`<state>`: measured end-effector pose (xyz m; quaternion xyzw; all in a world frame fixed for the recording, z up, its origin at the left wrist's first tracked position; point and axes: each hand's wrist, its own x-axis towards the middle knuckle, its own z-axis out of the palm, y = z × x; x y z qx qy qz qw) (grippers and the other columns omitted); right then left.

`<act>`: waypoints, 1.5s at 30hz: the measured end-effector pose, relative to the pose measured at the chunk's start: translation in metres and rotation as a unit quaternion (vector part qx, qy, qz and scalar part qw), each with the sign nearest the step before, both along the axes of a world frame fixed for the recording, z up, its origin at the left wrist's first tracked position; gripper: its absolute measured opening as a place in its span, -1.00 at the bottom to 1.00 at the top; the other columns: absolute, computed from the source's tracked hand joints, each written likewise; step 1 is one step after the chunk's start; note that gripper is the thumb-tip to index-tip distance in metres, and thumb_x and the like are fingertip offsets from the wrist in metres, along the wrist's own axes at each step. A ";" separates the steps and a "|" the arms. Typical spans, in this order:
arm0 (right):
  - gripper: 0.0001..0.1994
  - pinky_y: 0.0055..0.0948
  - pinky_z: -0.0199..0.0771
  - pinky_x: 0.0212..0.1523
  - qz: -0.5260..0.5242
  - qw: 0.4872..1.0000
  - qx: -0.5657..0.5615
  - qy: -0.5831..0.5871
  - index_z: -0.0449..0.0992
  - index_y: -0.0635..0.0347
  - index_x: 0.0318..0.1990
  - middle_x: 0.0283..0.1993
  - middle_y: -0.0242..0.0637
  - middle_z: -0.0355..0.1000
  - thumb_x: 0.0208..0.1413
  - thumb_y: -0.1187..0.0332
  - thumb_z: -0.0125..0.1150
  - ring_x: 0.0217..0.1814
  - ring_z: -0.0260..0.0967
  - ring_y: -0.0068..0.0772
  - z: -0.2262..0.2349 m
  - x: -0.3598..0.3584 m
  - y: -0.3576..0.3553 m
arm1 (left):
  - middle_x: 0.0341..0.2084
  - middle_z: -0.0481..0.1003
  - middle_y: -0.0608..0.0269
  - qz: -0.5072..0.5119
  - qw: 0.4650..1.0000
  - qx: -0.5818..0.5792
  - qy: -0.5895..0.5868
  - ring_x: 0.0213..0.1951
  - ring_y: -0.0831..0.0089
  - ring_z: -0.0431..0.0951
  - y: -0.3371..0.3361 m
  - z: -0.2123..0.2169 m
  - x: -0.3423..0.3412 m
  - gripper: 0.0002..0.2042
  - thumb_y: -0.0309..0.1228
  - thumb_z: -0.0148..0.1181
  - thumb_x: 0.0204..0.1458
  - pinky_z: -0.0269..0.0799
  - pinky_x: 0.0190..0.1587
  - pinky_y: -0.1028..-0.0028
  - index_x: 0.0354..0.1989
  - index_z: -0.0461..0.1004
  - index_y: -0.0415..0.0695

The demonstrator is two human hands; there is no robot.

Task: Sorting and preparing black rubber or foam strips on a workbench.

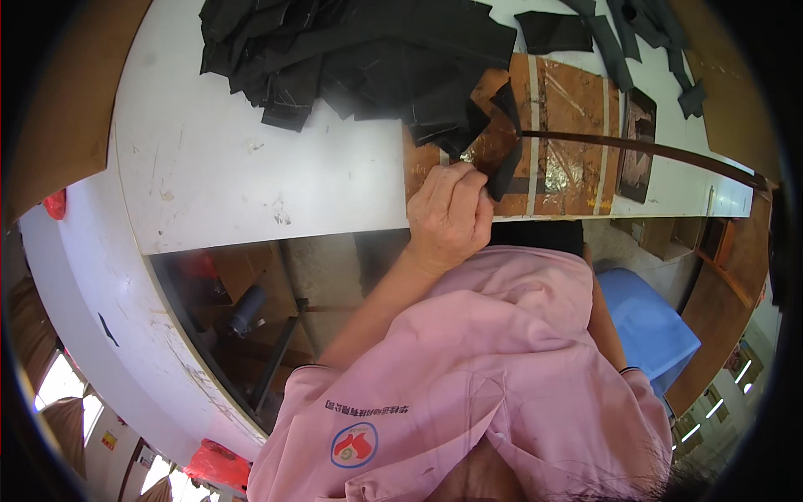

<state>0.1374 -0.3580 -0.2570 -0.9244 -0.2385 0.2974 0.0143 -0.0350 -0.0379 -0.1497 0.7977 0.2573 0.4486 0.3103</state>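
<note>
My left hand (452,213) has its fingers curled in, right next to a small piece of black cloth (504,177) at one o'clock; I can't tell if I'm pinching its edge or only touching it. My right hand is hidden, so I can't say what it is doing. The black piece sits over a brown board (577,180) with see-through tape on it, perhaps put there to make a smooth spot to work on. A long, thin brown strip (669,152) runs from the cloth out toward three o'clock; I can't tell what it is for. The big pile of black cloth pieces (360,67) is at eleven o'clock, maybe kept close so I can reach it easily. More loose black scraps (556,32) lie at one o'clock, and a dark flat panel (637,159) is at two o'clock. The table (201,167) is white and shiny, with scuffs and dark marks. Farther out, a blue bin (644,326) stands at four o'clock, my pink shirt (502,335) is at six, a red plastic bag (217,464) is at seven, and bright windows (63,389) are at eight.
</note>
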 end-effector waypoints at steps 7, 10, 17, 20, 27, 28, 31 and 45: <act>-0.93 -0.25 0.34 -0.45 0.152 0.964 0.195 -0.101 0.39 0.27 -0.46 -0.47 -0.06 0.35 -0.11 0.49 -0.01 -0.42 0.34 -0.01 0.157 -0.018 0.132 | -0.54 0.39 0.32 -0.034 0.937 -0.348 -0.005 -0.59 0.68 0.28 0.000 0.028 -0.021 -0.95 -0.66 0.08 -0.12 0.18 -0.55 0.67 -0.47 0.35 -0.29; -0.89 -0.43 0.35 -0.46 0.158 0.896 0.405 0.091 0.40 0.24 -0.41 -0.53 -0.21 0.30 -0.17 0.50 0.14 -0.48 0.33 -0.26 0.213 -0.053 0.180 | -0.60 0.36 0.43 -0.062 0.836 -0.541 -0.058 -0.55 0.77 0.28 -0.003 0.062 -0.021 -0.96 -0.62 0.09 -0.07 0.17 -0.51 0.74 -0.42 0.38 -0.27; -0.79 -0.52 0.34 -0.50 0.173 0.814 0.538 0.134 0.47 0.28 -0.37 -0.51 -0.23 0.32 -0.27 0.53 0.24 -0.48 0.34 -0.33 0.214 -0.062 0.217 | -0.56 0.41 0.18 -0.110 0.930 -0.347 0.058 -0.59 0.52 0.42 -0.022 0.102 -0.020 -0.93 -0.61 0.07 -0.14 0.31 -0.56 0.57 -0.45 0.34 -0.24; -0.84 -0.49 0.34 -0.53 0.203 0.808 0.551 0.057 0.46 0.30 -0.42 -0.51 -0.21 0.33 -0.27 0.58 0.20 -0.53 0.33 -0.31 0.215 -0.058 0.224 | -0.53 0.42 0.08 -0.028 0.985 -0.156 0.074 -0.61 0.34 0.45 -0.035 0.096 -0.005 -0.89 -0.66 0.06 -0.20 0.34 -0.60 0.47 -0.46 0.33 -0.25; -0.86 -0.49 0.25 -0.66 0.160 0.814 0.556 -0.053 0.43 0.29 -0.46 -0.57 -0.23 0.31 -0.27 0.65 0.12 -0.67 0.26 -0.35 0.196 -0.060 0.235 | -0.55 0.47 0.21 0.088 0.990 -0.112 -0.024 -0.64 0.72 0.39 -0.033 0.079 0.023 -0.85 -0.73 0.06 -0.20 0.26 -0.67 0.69 -0.46 0.30 -0.25; -0.86 -0.49 0.25 -0.66 0.164 0.809 0.562 -0.053 0.43 0.29 -0.46 -0.57 -0.23 0.31 -0.27 0.65 0.12 -0.67 0.26 -0.35 0.197 -0.058 0.235 | -0.54 0.47 0.23 0.068 0.952 -0.281 -0.098 -0.64 0.75 0.37 -0.033 0.083 0.025 -0.85 -0.72 0.05 -0.18 0.23 -0.69 0.71 -0.43 0.28 -0.24; -0.84 -0.49 0.22 -0.68 0.159 0.802 0.571 -0.075 0.42 0.28 -0.44 -0.58 -0.24 0.28 -0.28 0.66 0.10 -0.68 0.24 -0.39 0.198 -0.055 0.236 | -0.50 0.46 0.23 0.017 0.857 -0.477 -0.195 -0.67 0.77 0.31 -0.024 0.091 0.024 -0.81 -0.70 0.03 -0.15 0.16 -0.73 0.76 -0.35 0.24 -0.23; -0.90 -0.60 0.17 -0.64 0.073 0.786 0.592 0.161 0.42 0.32 -0.50 -0.53 -0.35 0.28 -0.25 0.66 0.09 -0.61 0.20 -0.58 0.211 -0.045 0.240 | -0.62 0.38 0.34 -0.179 0.726 -0.616 -0.247 -0.74 0.76 0.15 -0.004 0.113 0.014 -0.75 -0.75 0.02 -0.30 0.02 -0.72 0.72 -0.39 0.27 -0.22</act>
